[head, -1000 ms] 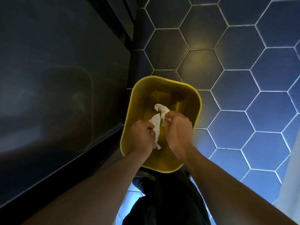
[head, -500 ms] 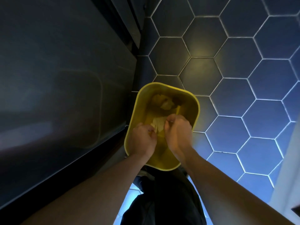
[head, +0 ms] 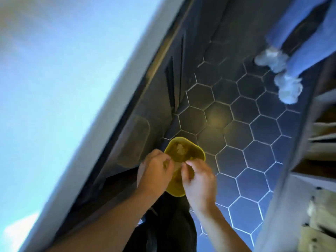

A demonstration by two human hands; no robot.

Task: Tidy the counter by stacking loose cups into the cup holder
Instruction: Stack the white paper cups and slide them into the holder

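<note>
No cups and no cup holder are in the head view. A yellow bin (head: 197, 151) stands on the dark hexagon-tiled floor with crumpled white paper (head: 180, 149) lying inside it. Both my hands hover above the bin's near side, close together. My left hand (head: 156, 172) has its fingers curled in and I see nothing in it. The fingertips of my right hand (head: 198, 180) are pinched, and they also look empty. The picture is blurred by motion.
A pale counter top (head: 72, 88) fills the left side, with dark cabinet fronts (head: 138, 135) below it. Another person's legs in blue jeans (head: 309, 28) and white footwear (head: 289, 88) stand at the upper right. Shelving (head: 320, 142) runs along the right edge.
The white paper has left my hands and lies in the bin. My hands have drawn back toward me, and the view has swung wide, bringing in the counter and the other person.
</note>
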